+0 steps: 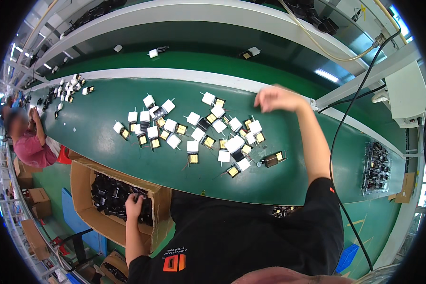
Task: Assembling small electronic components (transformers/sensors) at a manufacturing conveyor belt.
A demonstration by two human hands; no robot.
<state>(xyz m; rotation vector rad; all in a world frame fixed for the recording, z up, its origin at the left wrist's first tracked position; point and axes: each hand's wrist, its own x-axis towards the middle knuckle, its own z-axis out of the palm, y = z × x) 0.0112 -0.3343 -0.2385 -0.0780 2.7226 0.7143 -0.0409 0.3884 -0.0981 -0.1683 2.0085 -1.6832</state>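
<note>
My left hand point(133, 207) reaches into an open cardboard box point(84, 191) at the table's front left. Its fingers are closed on one of the black parts point(111, 193) heaped inside; the exact shape is hidden. Over the far right of the green table point(307, 154) hovers my right hand point(280, 98), fingers bent and smeared by motion, with nothing visible in it. Nearest it lie several small motor-like parts point(217, 111), with white caps, thin pins and yellow-labelled bodies. One darker part point(273, 159) without a white cap lies alone near the front, beside a small round disc point(259, 164).
A co-worker point(33, 139) sits at the far left near more white-capped parts point(71, 86). Clear trays of dark parts point(377, 168) stand at the right end. A black cable point(335, 142) hangs down on the right. Beyond the table's rail, a few parts point(157, 51) lie on a green surface.
</note>
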